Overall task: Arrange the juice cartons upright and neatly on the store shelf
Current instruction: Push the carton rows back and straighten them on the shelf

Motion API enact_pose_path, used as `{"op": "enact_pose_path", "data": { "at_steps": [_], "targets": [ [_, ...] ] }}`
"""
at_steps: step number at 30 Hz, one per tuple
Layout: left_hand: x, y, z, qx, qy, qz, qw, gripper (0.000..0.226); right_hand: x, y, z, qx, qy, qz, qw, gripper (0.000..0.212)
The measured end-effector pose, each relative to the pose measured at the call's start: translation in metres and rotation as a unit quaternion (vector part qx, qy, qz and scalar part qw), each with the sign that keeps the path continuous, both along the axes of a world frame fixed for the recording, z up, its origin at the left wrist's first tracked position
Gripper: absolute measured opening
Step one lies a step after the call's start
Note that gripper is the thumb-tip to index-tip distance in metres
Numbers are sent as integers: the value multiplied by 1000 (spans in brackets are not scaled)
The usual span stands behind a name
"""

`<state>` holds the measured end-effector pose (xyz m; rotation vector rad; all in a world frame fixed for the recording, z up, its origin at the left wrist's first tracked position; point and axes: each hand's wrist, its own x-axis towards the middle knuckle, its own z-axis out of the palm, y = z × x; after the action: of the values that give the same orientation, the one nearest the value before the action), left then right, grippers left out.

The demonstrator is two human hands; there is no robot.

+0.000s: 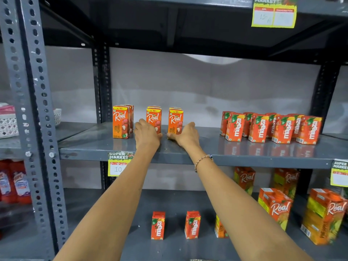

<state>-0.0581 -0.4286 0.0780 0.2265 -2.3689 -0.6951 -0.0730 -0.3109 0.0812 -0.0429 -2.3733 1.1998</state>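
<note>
Bare forearms; beaded bracelet [203, 161] on right wrist.

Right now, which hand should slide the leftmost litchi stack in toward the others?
Left. The left hand sits at the middle carton, beside the leftmost stack. The right hand is on the right carton, farther away.

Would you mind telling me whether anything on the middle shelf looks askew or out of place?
Nothing is fallen or damaged. The three Real litchi carton stacks stand upright but with uneven gaps, and the Maaza cartons on the right stand at slightly differing angles. The left hand and right hand rest at the Real cartons' bases.
</note>
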Motion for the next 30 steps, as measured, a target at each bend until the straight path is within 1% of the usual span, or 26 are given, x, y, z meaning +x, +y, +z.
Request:
{"op": "enact_pose_path", "data": {
  "at_steps": [2,4,6,7,9,10,12,14,16,20,23,26,30],
  "targets": [
    [7,1,-2,9,71,-2,997,65,4,20,0,10,-2,-8,1000,64],
    [16,4,-5,8,136,-34,990,52,11,56,0,50,-4,-47,998,50],
    [22,10,-8,-19,147,-66,987,44,18,96,-1,61,9,-112,992,44],
    [24,16,-8,-32,137,-74,987,44,22,114,-1,53,21,-141,988,49],
    [25,31,-8,-45,96,-77,991,53,24,143,-1,11,19,-181,983,71],
    [25,39,-8,-40,66,-76,994,59,24,153,0,2,1,-184,983,78],
    [21,54,-5,-24,6,-68,997,67,19,165,3,19,-40,-170,984,83],
    [15,64,-1,-25,-34,-50,998,67,14,172,5,46,-60,-148,986,85],
    [9,69,4,-37,-53,-31,997,68,10,175,6,66,-58,-132,987,85],
    [0,74,9,-15,-66,-5,998,74,3,178,7,58,-58,-105,991,82],
    [-4,78,6,-35,-74,16,996,77,-2,182,8,73,-36,-109,991,76],
    [-7,81,5,-32,-73,24,997,72,-4,182,7,108,-28,-123,986,71],
    [-6,82,6,-88,-81,36,992,65,-6,182,3,115,-12,-127,985,70]
  ]
}}
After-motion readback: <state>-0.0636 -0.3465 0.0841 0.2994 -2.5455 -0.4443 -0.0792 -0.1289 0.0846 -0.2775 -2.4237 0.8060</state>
